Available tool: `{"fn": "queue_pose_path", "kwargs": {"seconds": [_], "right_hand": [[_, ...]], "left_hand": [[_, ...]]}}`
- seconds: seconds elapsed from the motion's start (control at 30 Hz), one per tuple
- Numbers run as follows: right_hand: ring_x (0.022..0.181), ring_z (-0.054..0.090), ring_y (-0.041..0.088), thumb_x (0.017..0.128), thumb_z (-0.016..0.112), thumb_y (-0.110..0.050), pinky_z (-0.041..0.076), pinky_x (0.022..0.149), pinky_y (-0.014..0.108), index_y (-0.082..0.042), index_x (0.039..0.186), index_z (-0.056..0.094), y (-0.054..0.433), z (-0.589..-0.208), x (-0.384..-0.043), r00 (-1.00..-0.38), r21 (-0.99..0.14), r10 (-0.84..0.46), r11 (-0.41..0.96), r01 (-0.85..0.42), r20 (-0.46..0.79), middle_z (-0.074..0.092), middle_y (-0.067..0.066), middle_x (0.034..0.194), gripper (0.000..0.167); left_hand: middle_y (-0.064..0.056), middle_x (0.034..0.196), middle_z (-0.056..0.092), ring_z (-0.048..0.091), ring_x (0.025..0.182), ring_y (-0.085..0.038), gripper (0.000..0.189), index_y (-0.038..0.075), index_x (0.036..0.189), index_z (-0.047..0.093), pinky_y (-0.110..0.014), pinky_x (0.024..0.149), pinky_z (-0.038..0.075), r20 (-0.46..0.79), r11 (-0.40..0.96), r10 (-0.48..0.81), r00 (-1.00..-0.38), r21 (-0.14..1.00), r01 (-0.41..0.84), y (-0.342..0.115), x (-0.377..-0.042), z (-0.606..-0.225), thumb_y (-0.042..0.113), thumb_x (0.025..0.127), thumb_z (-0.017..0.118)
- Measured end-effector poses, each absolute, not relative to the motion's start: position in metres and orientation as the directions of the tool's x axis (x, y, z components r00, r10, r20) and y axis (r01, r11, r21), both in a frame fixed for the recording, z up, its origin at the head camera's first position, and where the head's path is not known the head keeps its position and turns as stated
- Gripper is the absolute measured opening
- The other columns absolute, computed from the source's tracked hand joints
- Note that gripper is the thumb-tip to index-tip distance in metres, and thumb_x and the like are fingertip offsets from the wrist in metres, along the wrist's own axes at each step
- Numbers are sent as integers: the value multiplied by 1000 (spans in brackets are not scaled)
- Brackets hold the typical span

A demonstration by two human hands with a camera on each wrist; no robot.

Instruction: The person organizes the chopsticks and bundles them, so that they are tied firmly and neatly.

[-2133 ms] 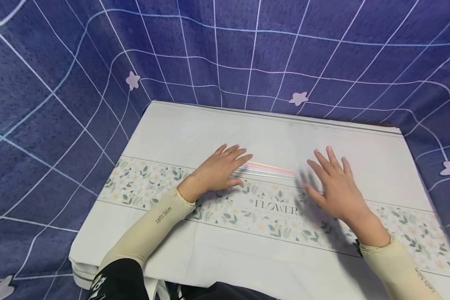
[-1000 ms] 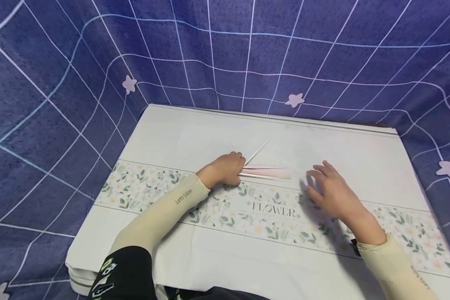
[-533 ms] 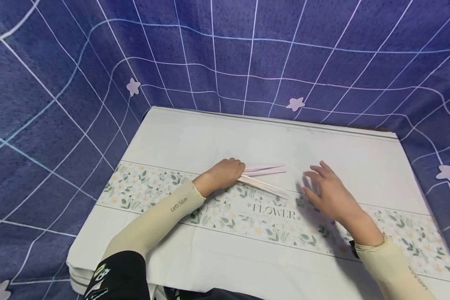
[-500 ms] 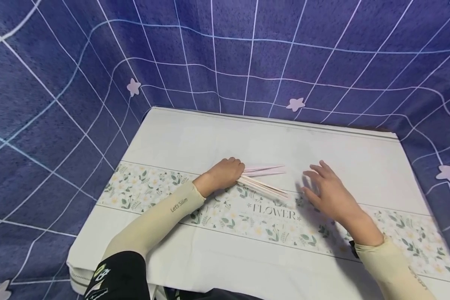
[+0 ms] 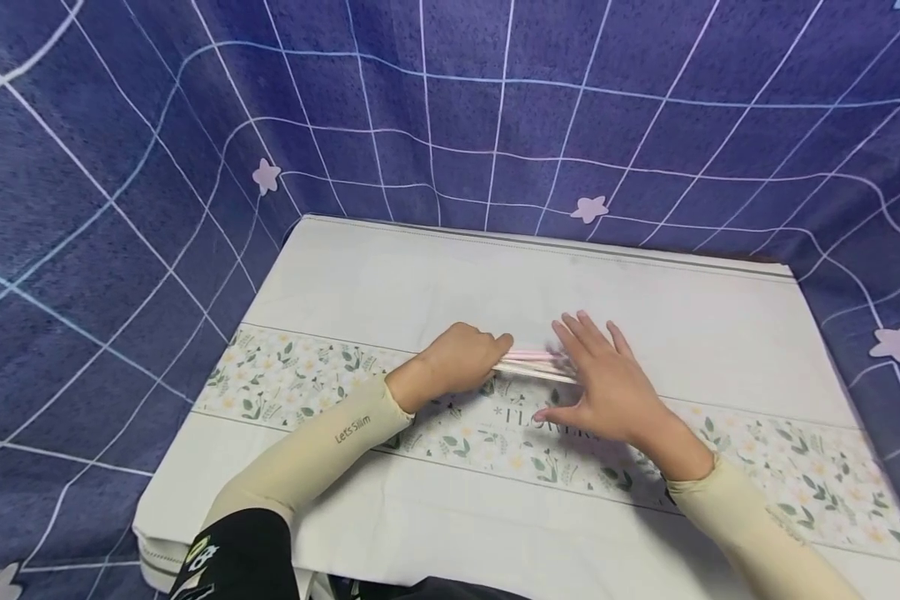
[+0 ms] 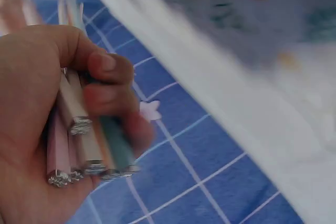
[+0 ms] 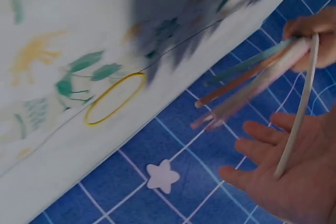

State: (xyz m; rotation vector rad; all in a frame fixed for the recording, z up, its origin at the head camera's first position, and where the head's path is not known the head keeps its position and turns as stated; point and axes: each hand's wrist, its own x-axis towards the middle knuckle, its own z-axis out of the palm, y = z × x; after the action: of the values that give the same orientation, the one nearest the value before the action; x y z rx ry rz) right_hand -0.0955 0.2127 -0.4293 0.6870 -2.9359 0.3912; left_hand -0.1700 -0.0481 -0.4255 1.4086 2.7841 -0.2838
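The left hand (image 5: 457, 358) is clasped round the pastel rods (image 5: 536, 364), whose loose ends fan toward three o'clock; the right hand (image 5: 607, 392), fingers spread, grips nothing beside those ends. Evening them seems best done gently — flat palm, slightly slackened left grasp.

I can see the person wears cream arm sleeves, smooth and close-fitting, one on each forearm. The left sleeve (image 5: 300, 467), at the lower left of the frame, carries small dark lettering (image 5: 353, 428) near its cuff, something like "Let's Slim", and the fabric gathers in soft wrinkles toward the elbow. Above that elbow comes a black shirt sleeve (image 5: 251, 542), printed in white and yellow-green (image 5: 198, 560). At the lower right, the right sleeve (image 5: 742, 517) has fainter lettering, too pale to read, and a slightly puckered cuff. Dark clothing (image 5: 442, 588) shows along the bottom edge. Left hand (image 5: 459, 360) and right hand (image 5: 607, 390) are bare.
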Motion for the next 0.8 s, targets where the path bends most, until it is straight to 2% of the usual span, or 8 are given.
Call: {"fn": "queue_pose_path", "kwargs": {"seconds": [0.1, 0.17, 0.23, 0.27, 0.33, 0.6, 0.7, 0.8], "right_hand": [[148, 50, 40, 80, 85, -62, 30, 125, 62, -8, 161, 39, 209, -430, -96, -897, -199, -420, 876, -440, 137, 54, 19, 157, 108], [114, 71, 34, 88, 84, -45, 52, 104, 55, -5, 138, 60, 209, -430, -95, -909, -180, -399, 891, -416, 122, 73, 17, 126, 68], [76, 69, 25, 95, 78, -30, 57, 74, 45, -7, 105, 67, 208, -431, -94, -921, -160, -374, 908, -387, 106, 74, 9, 89, 28], [63, 60, 21, 97, 75, -27, 53, 63, 40, -10, 91, 63, 207, -431, -94, -927, -147, -360, 916, -372, 104, 68, 4, 75, 21], [52, 46, 16, 101, 69, -26, 42, 51, 35, -15, 72, 51, 206, -432, -93, -939, -115, -329, 934, -339, 99, 54, -1, 60, 36], [49, 42, 15, 99, 68, -27, 38, 45, 35, -18, 65, 49, 201, -434, -91, -939, -94, -323, 938, -335, 122, 48, -3, 55, 40], [54, 47, 11, 99, 69, -32, 40, 51, 31, -20, 76, 60, 214, -431, -91, -945, -333, -319, 886, -324, 71, 57, -4, 63, 28], [72, 63, 10, 107, 58, -34, 51, 69, 32, -16, 104, 72, 233, -425, -89, -958, -650, -276, 715, -256, 73, 72, 4, 87, 23]], "left_hand": [[-2, 89, 77, 73, 72, -18, 29, 12, 120, 59, -38, 67, 61, -35, 541, 836, -547, -113, 833, -46, -164, -416, 29, 101, 72], [-1, 89, 77, 72, 69, -17, 29, 12, 118, 58, -37, 65, 60, -9, 523, 851, -526, -90, 848, -46, -162, -412, 29, 101, 74], [0, 90, 78, 73, 70, -16, 28, 13, 116, 59, -36, 66, 60, 4, 515, 856, -516, -61, 855, -46, -161, -410, 31, 100, 74], [1, 92, 78, 73, 72, -15, 28, 13, 114, 60, -36, 67, 60, 1, 515, 857, -515, -49, 856, -46, -160, -410, 33, 101, 74], [2, 93, 78, 74, 76, -14, 27, 15, 112, 62, -35, 70, 60, -22, 520, 854, -520, -26, 854, -45, -160, -410, 39, 102, 70], [3, 79, 70, 60, 66, -11, 38, 16, 101, 65, -34, 67, 54, -118, 554, 830, -545, 74, 829, -42, -159, -416, 54, 104, 59], [4, 79, 69, 57, 65, -9, 35, 17, 100, 64, -32, 66, 52, -123, 552, 832, -541, 100, 828, -45, -158, -418, 50, 107, 55], [5, 81, 69, 56, 66, -8, 32, 18, 103, 64, -30, 65, 50, -116, 554, 831, -543, 93, 827, -49, -156, -417, 46, 110, 51]]}}
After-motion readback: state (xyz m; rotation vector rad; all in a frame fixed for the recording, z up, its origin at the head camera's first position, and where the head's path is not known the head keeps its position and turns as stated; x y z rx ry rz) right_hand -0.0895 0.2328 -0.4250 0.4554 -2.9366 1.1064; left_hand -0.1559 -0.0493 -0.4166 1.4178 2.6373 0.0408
